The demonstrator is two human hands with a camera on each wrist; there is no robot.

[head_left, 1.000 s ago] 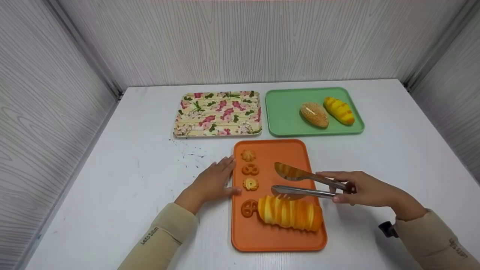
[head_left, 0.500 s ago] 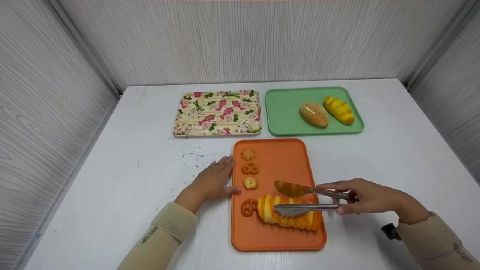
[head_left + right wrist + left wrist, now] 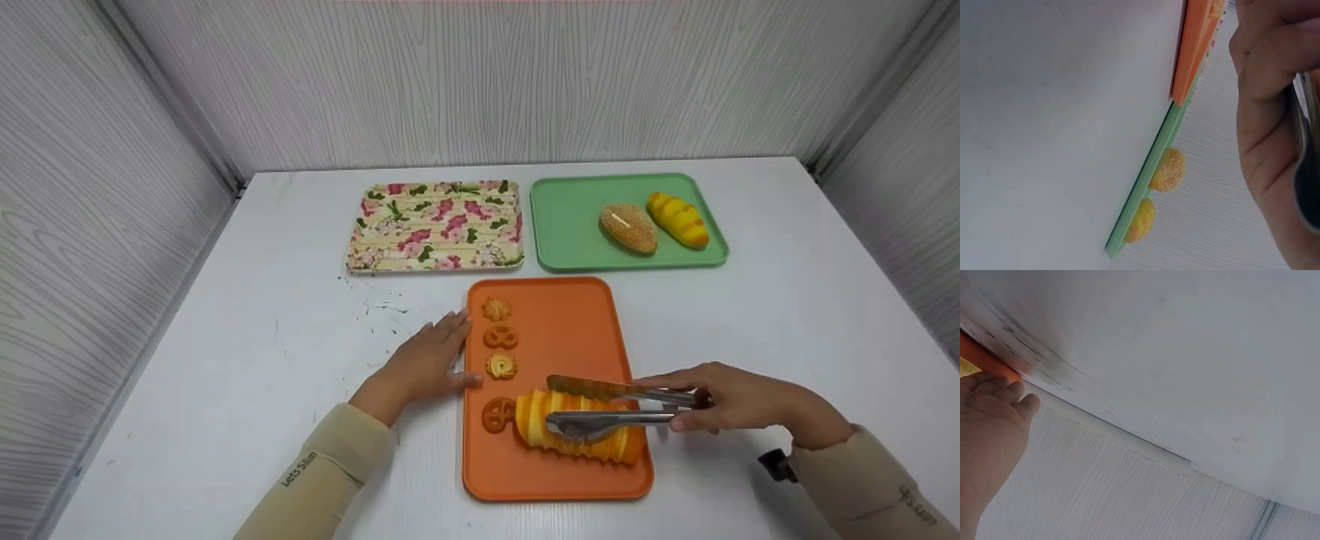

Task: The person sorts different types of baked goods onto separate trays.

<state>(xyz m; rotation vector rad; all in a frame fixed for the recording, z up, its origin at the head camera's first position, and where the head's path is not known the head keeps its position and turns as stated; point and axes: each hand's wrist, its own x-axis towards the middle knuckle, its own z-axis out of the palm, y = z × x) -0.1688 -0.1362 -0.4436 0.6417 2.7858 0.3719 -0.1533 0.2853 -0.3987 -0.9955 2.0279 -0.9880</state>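
Observation:
My right hand (image 3: 739, 401) grips a pair of metal tongs (image 3: 615, 421) whose two arms stand apart over a large ridged bread loaf (image 3: 626, 446). One tong end lies along the loaf's far side, while the other overlaps its top in the head view. The loaf rests on an orange tray (image 3: 555, 484), next to a pretzel-shaped cookie (image 3: 498, 415). My left hand (image 3: 424, 364), fingers extended, rests against that tray's left edge. In the right wrist view, curled fingers (image 3: 1272, 73) wrap the tongs' handle, and the loaf is out of sight.
Farther up the orange tray lie a round swirl cookie (image 3: 501, 367), another pretzel cookie (image 3: 500, 337) and a flower-shaped cookie (image 3: 496, 309). Behind stand a floral tray (image 3: 435, 229) and a green tray (image 3: 566, 225) bearing a seeded bun (image 3: 628, 229) and a yellow bread roll (image 3: 677, 220).
The right hand has brought the tongs nearer the tray's front edge, from beyond the loaf to over it. Their tips have come somewhat closer together. My left hand stays in place.

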